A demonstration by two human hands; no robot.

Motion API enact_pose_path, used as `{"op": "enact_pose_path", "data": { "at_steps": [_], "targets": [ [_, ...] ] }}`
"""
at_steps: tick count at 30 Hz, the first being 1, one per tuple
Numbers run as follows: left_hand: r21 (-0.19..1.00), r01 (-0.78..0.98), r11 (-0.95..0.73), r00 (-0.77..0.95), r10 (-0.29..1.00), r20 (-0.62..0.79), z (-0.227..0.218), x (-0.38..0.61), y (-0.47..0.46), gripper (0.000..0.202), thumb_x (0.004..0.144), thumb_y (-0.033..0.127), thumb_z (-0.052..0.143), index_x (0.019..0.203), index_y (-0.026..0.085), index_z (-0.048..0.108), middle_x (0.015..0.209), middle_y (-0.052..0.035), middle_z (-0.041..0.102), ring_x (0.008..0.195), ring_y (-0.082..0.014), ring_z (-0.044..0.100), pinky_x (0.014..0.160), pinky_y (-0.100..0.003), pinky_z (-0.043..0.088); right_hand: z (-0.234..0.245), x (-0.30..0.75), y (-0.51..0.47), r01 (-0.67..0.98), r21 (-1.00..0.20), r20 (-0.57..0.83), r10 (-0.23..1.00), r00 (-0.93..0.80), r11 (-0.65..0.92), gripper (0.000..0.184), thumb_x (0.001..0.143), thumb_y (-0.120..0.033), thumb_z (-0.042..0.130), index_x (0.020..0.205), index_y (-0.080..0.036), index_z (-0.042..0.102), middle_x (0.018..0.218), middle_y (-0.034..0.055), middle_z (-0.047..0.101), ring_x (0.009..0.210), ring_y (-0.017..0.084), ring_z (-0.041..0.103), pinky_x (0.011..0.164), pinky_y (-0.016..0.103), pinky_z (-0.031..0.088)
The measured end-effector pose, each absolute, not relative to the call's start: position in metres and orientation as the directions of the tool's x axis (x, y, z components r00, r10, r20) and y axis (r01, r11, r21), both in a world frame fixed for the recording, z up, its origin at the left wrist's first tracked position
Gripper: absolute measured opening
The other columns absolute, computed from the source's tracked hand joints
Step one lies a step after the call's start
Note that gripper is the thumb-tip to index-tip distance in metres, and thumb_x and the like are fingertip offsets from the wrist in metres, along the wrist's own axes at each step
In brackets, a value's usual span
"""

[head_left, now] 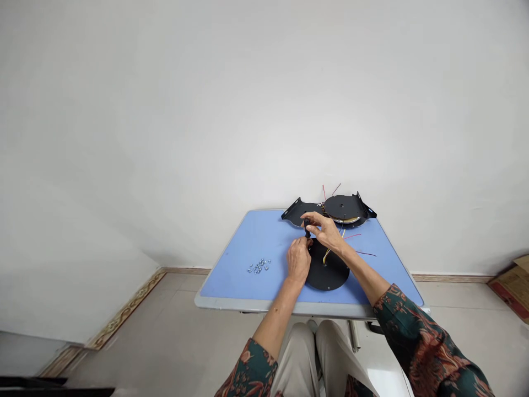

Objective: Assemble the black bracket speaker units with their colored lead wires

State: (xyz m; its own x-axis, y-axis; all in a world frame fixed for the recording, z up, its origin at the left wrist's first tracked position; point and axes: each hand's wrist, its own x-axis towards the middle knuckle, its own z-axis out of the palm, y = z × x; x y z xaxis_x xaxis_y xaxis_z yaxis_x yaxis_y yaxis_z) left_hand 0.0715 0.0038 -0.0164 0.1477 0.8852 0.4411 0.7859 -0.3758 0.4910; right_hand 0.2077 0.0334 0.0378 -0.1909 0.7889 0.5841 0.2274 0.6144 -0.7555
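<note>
A round black plate lies flat near the front of the blue table, with yellow, red and dark wires coming up through its middle. My right hand grips a black screwdriver, held upright over the plate's far left edge. Just below, my left hand is closed at the plate's rim, around the foot of the screwdriver. Whatever its fingertips pinch is hidden. To the left of this hand, several small silvery screws are scattered in a loose group.
At the back of the table lie black metal brackets with upturned slotted ends and another round black plate with thin wires. A white wall rises behind. A cardboard box sits on the floor at far right.
</note>
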Motion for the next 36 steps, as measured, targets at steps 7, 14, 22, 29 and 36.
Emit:
{"op": "enact_pose_path", "data": {
  "at_steps": [7, 14, 22, 29, 36],
  "targets": [
    [0.495, 0.776, -0.391, 0.145, 0.874, 0.464, -0.018, 0.070, 0.007, 0.020, 0.100, 0.015, 0.051, 0.085, 0.018, 0.064, 0.087, -0.0080, 0.072, 0.089, -0.0228, 0.066, 0.077, -0.032, 0.044, 0.038, 0.210, 0.031, 0.321, -0.758, 0.573, 0.815, -0.090, 0.568, 0.014, 0.079, -0.031, 0.070, 0.087, -0.020, 0.065, 0.078, 0.0003, 0.068, 0.074, 0.017, 0.064, 0.074, 0.031, 0.053],
    [0.531, 0.737, -0.418, 0.137, 0.862, 0.488, -0.022, 0.069, 0.011, 0.018, 0.097, 0.014, 0.054, 0.084, 0.019, 0.065, 0.087, -0.0076, 0.072, 0.088, -0.0227, 0.065, 0.077, -0.032, 0.044, 0.044, 0.212, 0.027, 0.367, -0.742, 0.572, 0.815, -0.091, 0.561, 0.019, 0.081, -0.035, 0.070, 0.092, -0.020, 0.072, 0.084, 0.0027, 0.072, 0.077, 0.018, 0.065, 0.074, 0.031, 0.053],
    [0.613, 0.649, -0.451, 0.133, 0.860, 0.492, -0.023, 0.069, 0.009, 0.014, 0.094, 0.010, 0.059, 0.088, 0.019, 0.066, 0.093, -0.0057, 0.074, 0.091, -0.0213, 0.065, 0.081, -0.032, 0.045, 0.038, 0.211, 0.031, 0.288, -0.785, 0.568, 0.823, -0.019, 0.548, 0.023, 0.075, -0.030, 0.074, 0.094, -0.023, 0.062, 0.072, -0.0025, 0.066, 0.068, 0.017, 0.064, 0.073, 0.032, 0.054],
    [0.611, 0.649, -0.453, 0.123, 0.855, 0.504, -0.022, 0.069, 0.010, 0.016, 0.093, 0.012, 0.061, 0.079, 0.019, 0.062, 0.086, -0.0044, 0.071, 0.087, -0.0203, 0.063, 0.078, -0.030, 0.044, 0.039, 0.210, 0.027, 0.137, -0.809, 0.554, 0.820, -0.144, 0.571, 0.021, 0.081, -0.021, 0.060, 0.101, -0.024, 0.053, 0.089, 0.0018, 0.075, 0.086, 0.019, 0.072, 0.083, 0.036, 0.055],
    [0.618, 0.658, -0.431, 0.108, 0.866, 0.489, -0.023, 0.070, 0.013, 0.014, 0.090, 0.008, 0.065, 0.080, 0.019, 0.062, 0.085, -0.0048, 0.071, 0.085, -0.0210, 0.064, 0.077, -0.030, 0.043, 0.039, 0.204, 0.023, 0.439, -0.624, 0.665, 0.734, -0.137, 0.647, 0.016, 0.086, -0.037, 0.069, 0.088, -0.021, 0.066, 0.083, 0.0034, 0.070, 0.076, 0.018, 0.065, 0.076, 0.032, 0.054]
  ]
}}
